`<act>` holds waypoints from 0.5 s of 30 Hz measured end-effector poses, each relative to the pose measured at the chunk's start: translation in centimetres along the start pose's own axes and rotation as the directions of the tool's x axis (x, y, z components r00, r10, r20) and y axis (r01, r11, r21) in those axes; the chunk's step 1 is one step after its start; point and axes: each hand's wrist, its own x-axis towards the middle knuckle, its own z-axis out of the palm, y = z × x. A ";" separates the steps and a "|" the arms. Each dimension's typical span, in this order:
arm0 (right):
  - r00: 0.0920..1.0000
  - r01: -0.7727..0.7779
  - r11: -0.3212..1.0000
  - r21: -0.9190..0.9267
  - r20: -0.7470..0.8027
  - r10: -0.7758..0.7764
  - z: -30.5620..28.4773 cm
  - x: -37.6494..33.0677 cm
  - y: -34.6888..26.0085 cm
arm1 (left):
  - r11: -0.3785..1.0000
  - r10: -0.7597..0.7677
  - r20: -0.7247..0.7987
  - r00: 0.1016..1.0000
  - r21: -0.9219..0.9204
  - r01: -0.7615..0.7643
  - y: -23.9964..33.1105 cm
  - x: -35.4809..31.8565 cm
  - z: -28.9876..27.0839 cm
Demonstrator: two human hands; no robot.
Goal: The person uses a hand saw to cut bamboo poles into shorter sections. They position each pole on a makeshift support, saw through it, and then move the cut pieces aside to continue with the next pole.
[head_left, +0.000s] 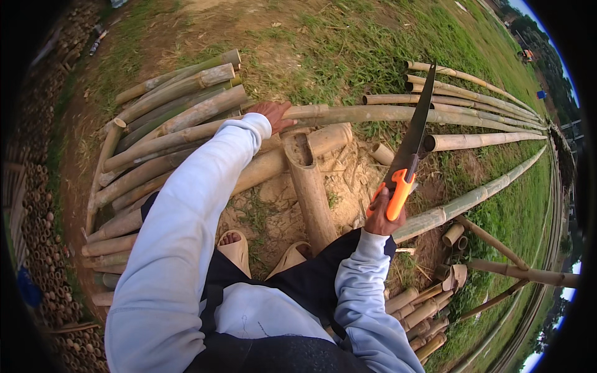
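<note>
Bamboo pole (373,113) is running crosswise just beyond the notched post (309,193), L hand (272,116) resting on it w/ fingers (281,108) partly hidden (firm grip or light press, can't tell), while R hand (384,216) is gripping the saw (408,155) by its orange handle (403,194), blade (419,121) passing in front of the pole in view. If pole's rolling b/c L hand is bearing too lightly, blade could be skidding & nicking fingers; L sleeve (199,168) is hiding whether pole's continuing leftward, far end's blending into other poles (482,141), & blade-to-pole contact isn't showing clearly
</note>
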 end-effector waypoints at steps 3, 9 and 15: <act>1.000 -0.006 0.999 -0.051 0.011 0.006 0.5 0.0 -0.5 | 1.000 0.001 -0.037 0.999 -0.017 -0.002 0.0 0.0 0.0; 0.999 0.043 0.993 -0.112 0.028 -0.040 0.7 -0.3 -0.5 | 0.993 -0.110 -0.012 0.994 -0.033 0.110 1.1 0.0 -1.0; 0.996 0.083 0.995 -0.062 0.047 -0.081 1.6 -0.2 0.4 | 0.991 -0.136 0.087 0.987 0.019 0.135 1.5 0.7 -1.6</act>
